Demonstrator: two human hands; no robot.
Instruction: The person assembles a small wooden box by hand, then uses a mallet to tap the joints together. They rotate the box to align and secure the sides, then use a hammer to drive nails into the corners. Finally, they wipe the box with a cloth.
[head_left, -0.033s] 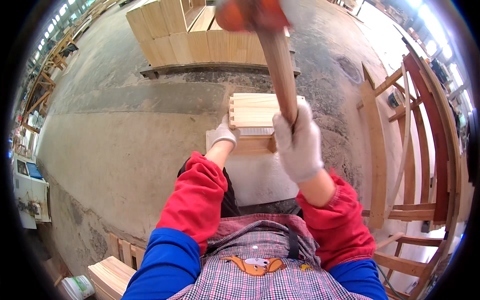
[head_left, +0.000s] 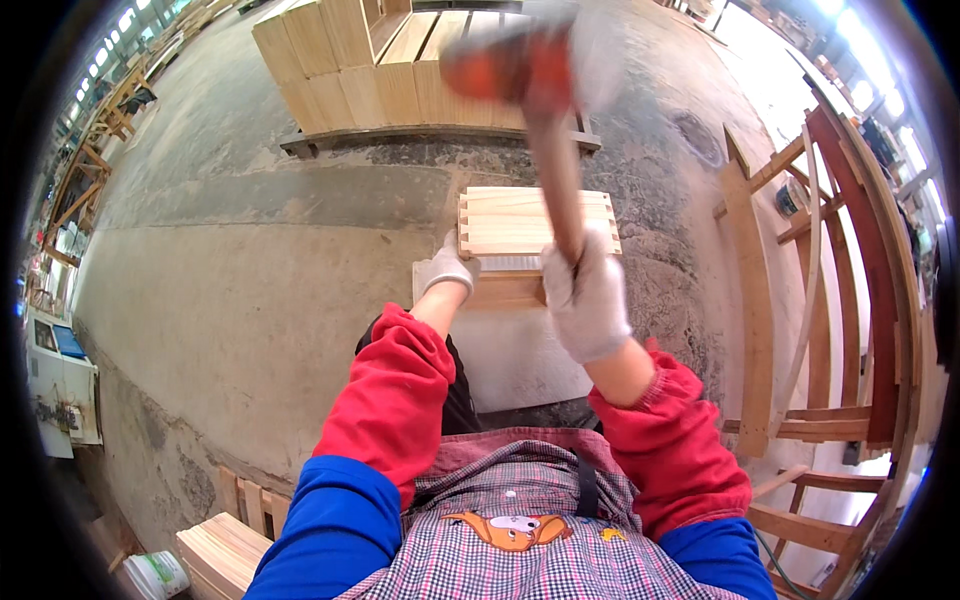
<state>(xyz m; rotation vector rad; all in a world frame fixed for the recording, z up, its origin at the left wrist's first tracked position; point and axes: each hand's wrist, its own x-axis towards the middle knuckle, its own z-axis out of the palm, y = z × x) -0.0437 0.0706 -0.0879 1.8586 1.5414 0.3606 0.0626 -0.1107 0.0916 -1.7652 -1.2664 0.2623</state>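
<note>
My right hand [head_left: 590, 305], in a whitish work glove, is wrapped round the wooden handle of a mallet [head_left: 556, 180]. Its red and dark head is raised and smeared by motion. Below the mallet sits a pale wooden box [head_left: 510, 222] with notched joints along the side edges of its top panel. At the box's left side, my gloved left hand [head_left: 450, 268] grips the edge; some of its fingers are hidden. The box rests on a light-coloured support [head_left: 520, 365] in front of me, and the mallet and right hand cover part of it.
Stacked wooden boxes [head_left: 370, 95] stand on a low pallet ahead. A wooden rack [head_left: 745, 300] with slats runs along the right. Wooden boards [head_left: 225, 550] and a white bucket [head_left: 157, 575] are at the lower left, with a white cabinet [head_left: 60, 385] farther left.
The mallet head has come down toward the box, and my right hand has shifted slightly down and left. My left hand and the box have stayed in place.
</note>
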